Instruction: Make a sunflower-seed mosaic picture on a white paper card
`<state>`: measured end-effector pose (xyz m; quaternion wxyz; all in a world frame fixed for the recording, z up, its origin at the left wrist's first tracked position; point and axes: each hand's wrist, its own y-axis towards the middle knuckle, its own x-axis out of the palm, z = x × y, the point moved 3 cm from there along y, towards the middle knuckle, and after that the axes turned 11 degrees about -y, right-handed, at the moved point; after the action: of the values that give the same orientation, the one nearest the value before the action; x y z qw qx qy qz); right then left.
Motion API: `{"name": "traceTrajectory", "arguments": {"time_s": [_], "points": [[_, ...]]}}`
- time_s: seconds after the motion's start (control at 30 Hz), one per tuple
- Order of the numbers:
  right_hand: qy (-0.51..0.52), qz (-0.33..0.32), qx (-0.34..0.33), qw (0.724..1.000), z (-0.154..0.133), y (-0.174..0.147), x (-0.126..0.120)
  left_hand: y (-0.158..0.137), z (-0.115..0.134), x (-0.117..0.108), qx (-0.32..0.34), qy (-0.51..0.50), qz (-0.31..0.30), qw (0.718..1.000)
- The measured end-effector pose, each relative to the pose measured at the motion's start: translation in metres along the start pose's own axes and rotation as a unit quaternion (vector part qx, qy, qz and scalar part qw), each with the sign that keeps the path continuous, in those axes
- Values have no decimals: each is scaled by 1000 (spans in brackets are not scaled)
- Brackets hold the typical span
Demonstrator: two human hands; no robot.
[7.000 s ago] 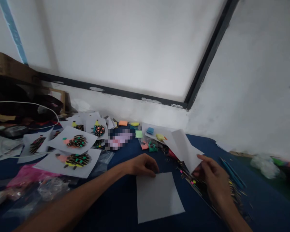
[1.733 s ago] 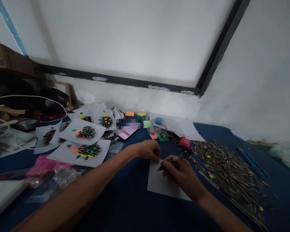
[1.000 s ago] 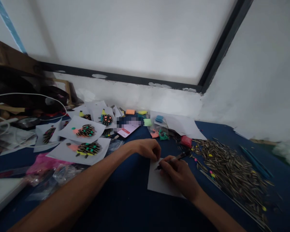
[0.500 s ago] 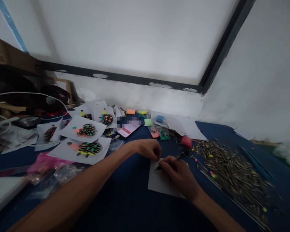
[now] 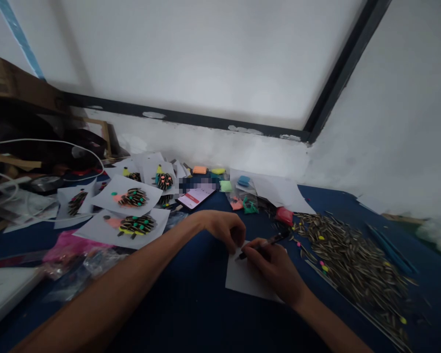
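Observation:
A small white sheet of paper (image 5: 248, 282) lies on the blue table cover. My right hand (image 5: 274, 264) grips a black pen (image 5: 270, 240), its tip end low over the paper. My left hand (image 5: 226, 228) is curled, its fingertips pressed together on the upper left edge of the same sheet. Any marks under the pen are too faint to make out. Left of my forearm lie white sheets with hedgehog-like figures made of striped seeds and coloured clay, including one with green dots (image 5: 135, 225).
A heap of striped sunflower seeds (image 5: 353, 255) spreads on the right, beside a teal tool (image 5: 391, 247). Bags of coloured clay, such as a red one (image 5: 284, 215), sit beyond my hands. A phone (image 5: 196, 195) lies near the wall. White cables (image 5: 69, 143) loop at the left.
Both hands stay at the paper in almost the same pose. The pen has barely shifted, and the whole view has moved very slightly.

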<state>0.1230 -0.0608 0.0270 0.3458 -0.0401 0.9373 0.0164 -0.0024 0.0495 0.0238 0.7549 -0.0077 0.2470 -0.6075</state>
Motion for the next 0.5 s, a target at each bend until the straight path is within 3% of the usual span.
{"name": "traceTrajectory", "arguments": {"time_s": [0.37,0.5], "points": [[-17,-19,-23,999,0,-1,0,-2,3,2,-12,-12,5,1000],[-5,-30,1,1000,1,-1,0,-2,3,2,-13,-6,6,1000]]}}
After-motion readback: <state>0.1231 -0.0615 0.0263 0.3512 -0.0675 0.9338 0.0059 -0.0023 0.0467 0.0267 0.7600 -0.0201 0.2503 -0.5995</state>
